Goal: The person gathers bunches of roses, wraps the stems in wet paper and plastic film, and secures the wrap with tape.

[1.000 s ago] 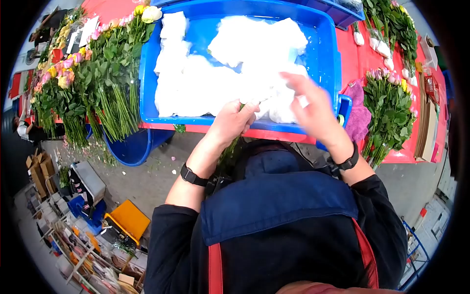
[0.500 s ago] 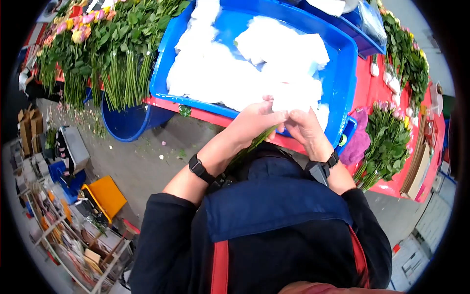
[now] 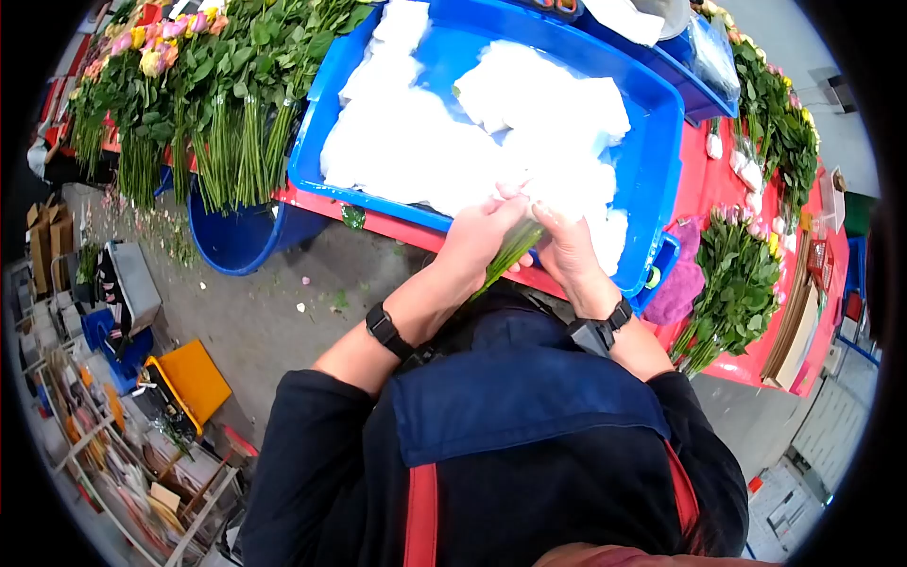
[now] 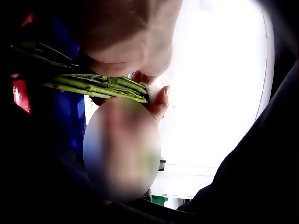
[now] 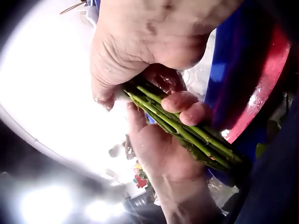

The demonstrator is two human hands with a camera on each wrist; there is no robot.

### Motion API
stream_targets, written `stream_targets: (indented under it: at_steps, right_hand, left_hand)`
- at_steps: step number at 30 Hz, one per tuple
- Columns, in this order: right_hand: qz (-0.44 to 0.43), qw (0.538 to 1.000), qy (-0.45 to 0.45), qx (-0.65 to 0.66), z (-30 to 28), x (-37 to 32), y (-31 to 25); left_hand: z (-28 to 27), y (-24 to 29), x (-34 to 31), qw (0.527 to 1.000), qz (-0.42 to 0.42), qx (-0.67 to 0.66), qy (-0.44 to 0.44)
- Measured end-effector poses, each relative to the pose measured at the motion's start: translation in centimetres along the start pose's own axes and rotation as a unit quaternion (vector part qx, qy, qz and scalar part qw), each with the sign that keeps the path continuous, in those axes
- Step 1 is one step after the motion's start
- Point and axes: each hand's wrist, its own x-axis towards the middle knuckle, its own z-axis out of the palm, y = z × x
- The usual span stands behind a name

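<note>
A bundle of green flower stems (image 3: 510,257) lies between my two hands, over the near edge of a blue tub (image 3: 635,248). My left hand (image 3: 475,248) holds the stems from the left. On the other side, my right hand (image 3: 574,257) closes round the cut end; its thumb and curled fingers (image 5: 180,102) show in the right wrist view. At the stem tips in the left wrist view is a bit of white material (image 4: 154,87). White wadding (image 3: 406,142), very bright, fills much of the tub. The flower heads are hidden.
Long-stemmed roses (image 3: 246,113) lie on the left of the red table (image 3: 723,180). Another bouquet (image 3: 742,269) and a purple cloth (image 3: 678,283) lie to the right. A blue bucket (image 3: 231,241) stands below. Behind the tub is a blue crate (image 3: 694,90).
My right hand has come from over the wadding to the stems in my left hand. The stems now show between both hands. The head view has shifted, putting the tub farther right.
</note>
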Motion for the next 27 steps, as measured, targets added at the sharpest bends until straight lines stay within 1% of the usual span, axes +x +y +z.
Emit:
stream_targets:
  at_steps: [2,3,4,7,8,10,12,13,15,16,17,18,19,20,21,22,23,25,26,27]
  right_hand:
    - [0.025,1.0,-0.015,-0.001,-0.1,0.3,0.0]
    - [0.02,1.0,-0.015,0.008,0.1,0.4,0.1]
    - [0.014,1.0,-0.013,0.018,0.6,0.5,0.5]
    - [0.002,1.0,0.012,0.022,1.8,1.2,1.7]
    - [-0.001,1.0,0.023,0.019,2.1,1.6,2.1]
    - [-0.014,0.998,0.058,0.013,3.1,2.1,2.5]
    - [0.006,1.0,0.017,0.018,2.4,2.8,3.2]
    - [0.017,1.0,-0.006,0.019,2.1,3.1,3.4]
    - [0.013,0.998,0.012,-0.057,1.9,3.1,3.0]
    - [0.014,0.995,0.017,-0.097,1.9,3.1,2.5]
    - [-0.061,0.978,0.04,-0.196,1.1,2.7,1.7]
    - [-0.135,0.945,0.056,-0.291,-0.4,2.3,0.7]
    - [-0.164,0.906,0.102,-0.377,-2.1,2.3,0.1]
    - [-0.187,0.798,0.172,-0.547,-3.2,2.0,-0.9]
    - [-0.242,0.623,0.18,-0.722,-4.7,1.9,-1.2]
    - [-0.259,0.534,0.174,-0.786,-4.9,1.7,-1.1]
    - [-0.237,0.533,0.16,-0.796,-5.6,1.4,-0.9]
    - [-0.192,0.527,0.138,-0.816,-6.9,0.9,-0.2]
    - [-0.19,0.553,0.15,-0.797,-6.9,0.7,0.0]
    - [-0.186,0.579,0.166,-0.776,-6.6,0.4,0.0]
  left_hand:
    - [-0.3,-0.2,-0.5,0.996,0.072,0.041,-0.042]
    - [-0.7,-0.2,-0.7,0.99,0.107,0.061,-0.063]
    - [-1.5,-0.2,-0.4,0.985,0.101,0.114,-0.077]
    - [-3.1,1.3,-0.5,0.987,-0.005,0.117,-0.105]
    - [-3.2,1.6,-0.6,0.992,-0.013,0.087,-0.096]
    - [-3.4,1.1,-0.5,0.994,0.005,0.087,-0.069]
    - [-4.0,0.7,-0.4,0.995,0.022,0.092,-0.035]
    - [-4.4,0.9,-0.4,0.99,0.042,0.133,-0.028]
    - [-4.9,1.9,-0.8,0.974,0.085,0.21,-0.01]
    - [-4.9,2.4,-1.1,0.97,0.095,0.223,0.02]
    - [-5.3,2.7,-1.3,0.938,0.158,0.304,0.045]
    - [-5.8,3.0,-1.4,0.896,0.218,0.381,0.073]
    - [-6.4,3.3,-1.5,0.842,0.274,0.454,0.104]
    - [-6.9,3.5,-1.7,0.78,0.313,0.524,0.137]
    - [-7.3,3.3,-1.9,0.735,0.378,0.543,0.151]
    - [-7.6,3.1,-1.8,0.683,0.441,0.559,0.161]
    - [-7.7,2.9,-1.8,0.626,0.502,0.572,0.167]
    - [-7.7,3.1,-2.4,0.631,0.44,0.615,0.173]
    - [-7.7,3.2,-2.7,0.634,0.403,0.635,0.18]
    - [-7.7,3.5,-2.9,0.645,0.391,0.634,0.171]
